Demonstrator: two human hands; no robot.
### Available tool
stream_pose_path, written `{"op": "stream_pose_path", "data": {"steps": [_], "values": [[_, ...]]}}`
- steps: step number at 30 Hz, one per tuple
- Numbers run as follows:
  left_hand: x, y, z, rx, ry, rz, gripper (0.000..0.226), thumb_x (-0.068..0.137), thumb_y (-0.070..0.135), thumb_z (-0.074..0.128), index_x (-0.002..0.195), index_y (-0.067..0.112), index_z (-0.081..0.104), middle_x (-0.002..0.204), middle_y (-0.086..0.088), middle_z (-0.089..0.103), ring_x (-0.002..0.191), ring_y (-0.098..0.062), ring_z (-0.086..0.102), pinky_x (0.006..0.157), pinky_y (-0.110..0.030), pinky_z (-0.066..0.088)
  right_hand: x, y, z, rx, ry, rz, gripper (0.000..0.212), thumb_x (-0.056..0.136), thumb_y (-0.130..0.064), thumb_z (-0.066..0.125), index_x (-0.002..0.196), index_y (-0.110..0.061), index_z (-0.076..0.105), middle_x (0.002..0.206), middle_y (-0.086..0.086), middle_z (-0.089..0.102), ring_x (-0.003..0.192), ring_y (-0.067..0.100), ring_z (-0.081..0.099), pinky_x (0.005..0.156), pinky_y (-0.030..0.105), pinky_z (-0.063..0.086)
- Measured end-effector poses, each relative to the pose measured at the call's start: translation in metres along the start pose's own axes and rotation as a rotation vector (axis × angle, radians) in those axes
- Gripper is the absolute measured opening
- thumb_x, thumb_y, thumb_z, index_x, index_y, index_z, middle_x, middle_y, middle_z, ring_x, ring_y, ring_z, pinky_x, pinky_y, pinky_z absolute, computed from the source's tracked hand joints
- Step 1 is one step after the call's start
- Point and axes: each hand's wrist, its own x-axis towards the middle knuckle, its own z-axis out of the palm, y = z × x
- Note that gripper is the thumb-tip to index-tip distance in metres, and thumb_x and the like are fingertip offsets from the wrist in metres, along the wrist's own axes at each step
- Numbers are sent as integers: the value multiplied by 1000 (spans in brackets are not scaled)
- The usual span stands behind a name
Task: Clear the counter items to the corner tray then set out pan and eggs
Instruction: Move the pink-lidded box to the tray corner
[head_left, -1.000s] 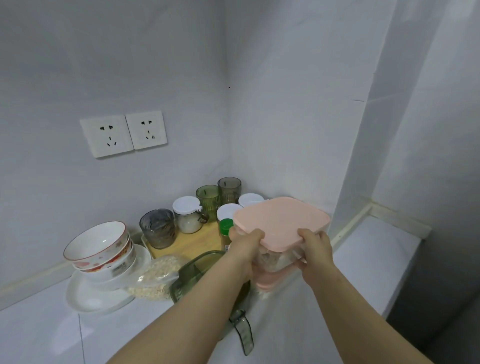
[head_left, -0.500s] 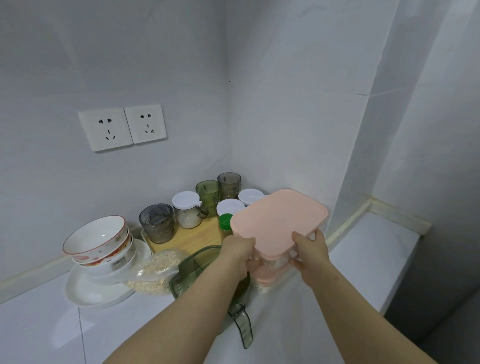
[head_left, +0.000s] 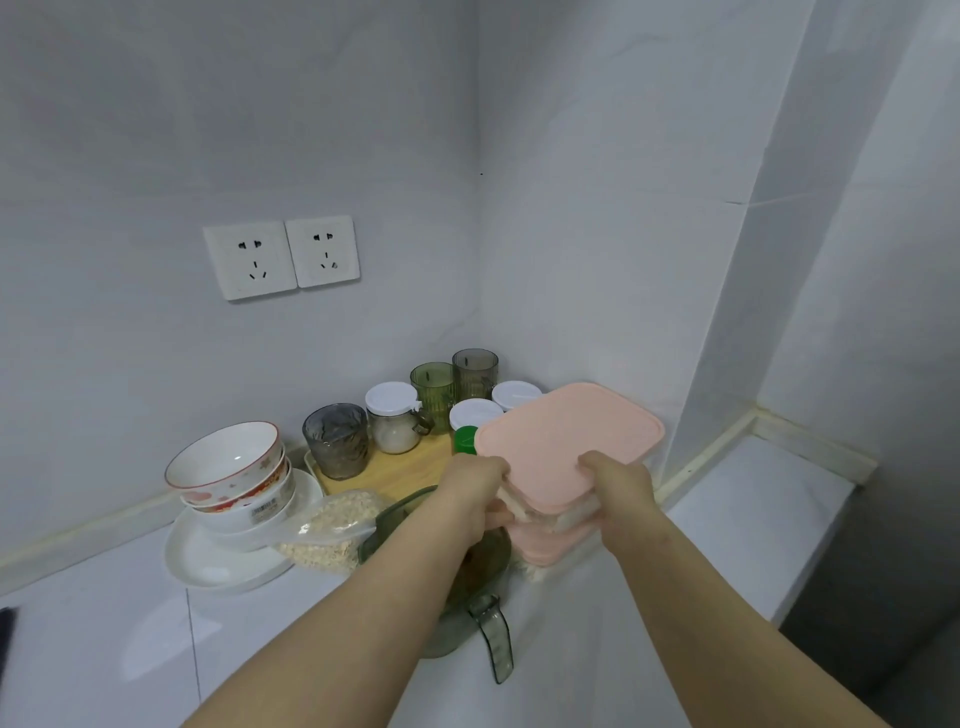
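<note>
Green jug (head_left: 485, 566) — half hidden; contents unclear

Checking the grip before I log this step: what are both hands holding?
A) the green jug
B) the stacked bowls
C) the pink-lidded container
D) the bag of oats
C: the left hand and the right hand each grip the near edge of the pink-lidded container, one at either side.

Bowls (head_left: 228, 467), jars (head_left: 392, 418) and cups (head_left: 475, 371) crowd the corner; counter (head_left: 748, 514) right lies open.

White counter (head_left: 104, 649): plate (head_left: 208, 569), wooden tray (head_left: 397, 470), oat bag (head_left: 332, 527).
</note>
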Motion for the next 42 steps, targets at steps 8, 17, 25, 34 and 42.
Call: {"op": "stream_pose_path", "data": {"steps": [8,17,25,34,42], "values": [[-43,9,-63,-56,106,274,19,94,9,46,78,17,54,78,-3,55,67,-15,54,62,-26,46,-64,-31,45,-308,-176,-322,56,90,-15,51,143,-16,32,142,8,42,123,29,44,99,34,36],[-112,-30,-189,-149,440,375,7,93,15,50,90,14,56,87,-4,60,74,-17,60,67,-26,47,-160,20,139,-372,-713,-237,17,89,-11,53,104,-10,62,88,0,56,82,16,50,66,24,39],[-201,-110,-295,-293,769,345,16,93,9,48,82,15,58,83,-4,60,77,-19,58,67,-27,47,-290,90,187,-490,-1118,-98,11,88,-10,51,81,-15,56,83,-2,55,83,19,52,67,26,40],[-363,-247,-429,-430,1026,268,10,94,17,51,96,14,61,92,-4,64,81,-16,62,78,-32,53,-510,191,214,-636,-1323,17,14,88,-11,49,79,-17,56,84,2,56,82,18,56,68,28,47],[-487,-333,-537,-429,1179,196,13,93,15,50,83,19,57,87,-2,62,79,-16,60,71,-28,50,-683,262,233,-686,-1436,151,6,93,-16,52,95,-15,58,99,6,65,91,19,62,74,29,50]]}}
